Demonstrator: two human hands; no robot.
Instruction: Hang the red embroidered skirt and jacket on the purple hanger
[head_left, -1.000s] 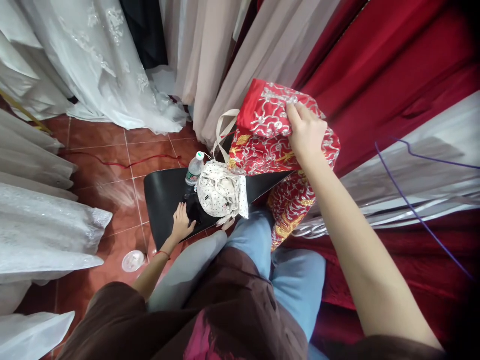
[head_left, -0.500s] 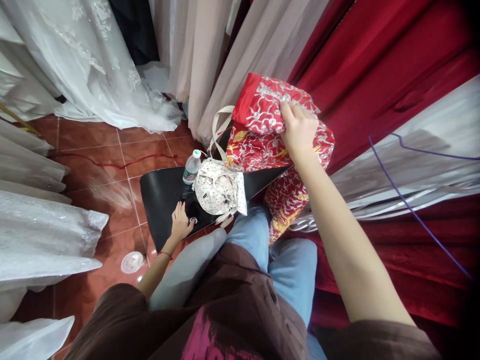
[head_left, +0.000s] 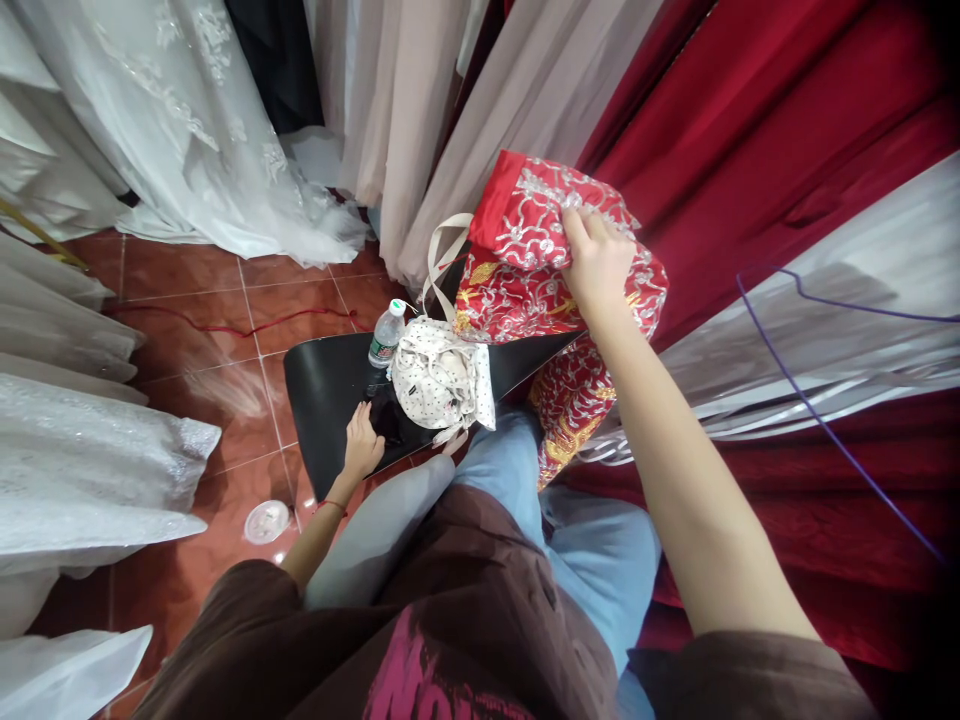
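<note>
My right hand (head_left: 598, 262) is closed on a red garment with silver and gold embroidery (head_left: 525, 260), which is bunched up above the far end of a black tabletop (head_left: 322, 385). My left hand (head_left: 361, 447) rests on the near edge of that tabletop with its fingers curled over a small dark object (head_left: 384, 420) that I cannot make out. Beside it sits a white dotted cloth bag (head_left: 439, 380) with beige straps. A small plastic water bottle (head_left: 386, 335) stands just behind the bag.
White and beige gowns (head_left: 187, 120) hang at the left and back, and deep red gowns (head_left: 750, 120) hang at the right. A purple wire hanger (head_left: 810, 400) crosses the right side. A clear plastic lid (head_left: 268, 521) and a red cord (head_left: 225, 325) lie on the red tiled floor.
My right hand has shifted its grip slightly on the red garment. My left hand has curled a little over the dark object. The view has moved slightly.
</note>
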